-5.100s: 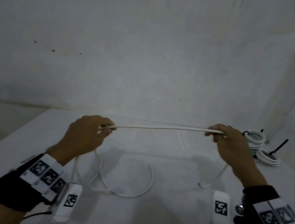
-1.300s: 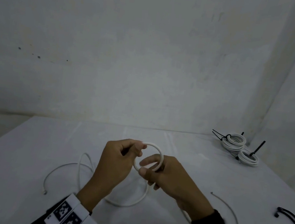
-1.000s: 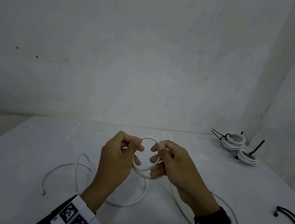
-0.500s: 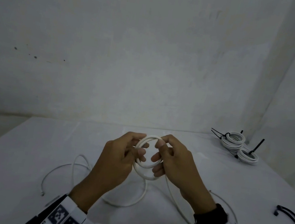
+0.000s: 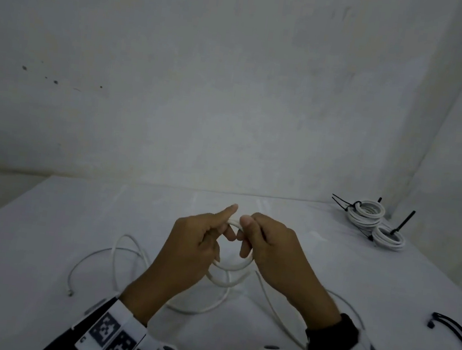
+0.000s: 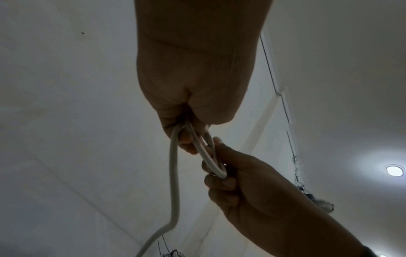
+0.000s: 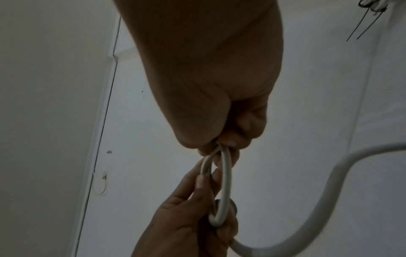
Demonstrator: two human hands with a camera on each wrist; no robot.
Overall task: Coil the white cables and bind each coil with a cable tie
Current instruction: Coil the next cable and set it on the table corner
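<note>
The fingers (image 5: 244,243) of both hands are curled around a small coil (image 5: 231,265) of white cable held up above the bench (image 5: 41,239), in front of the person. The left hand (image 5: 191,254) grips the coil's left side, with its forefinger pointing up and forward over the top of the loop; the right hand (image 5: 275,256) pinches the right side, thumb on top. From the left wrist view, two turns of the coil (image 6: 208,156) run between the two hands, and one strand drops away below the left hand. The rest of the cable (image 5: 127,252) lies slack on the bench in loose curves to the left and beneath the hands, its end (image 5: 70,293) resting near the left edge. At the far right corner of the bench sit finished coils (image 5: 367,215), stacked, with black ties sticking out of them. Loose black ties (image 5: 455,330) lie at the right edge.
</note>
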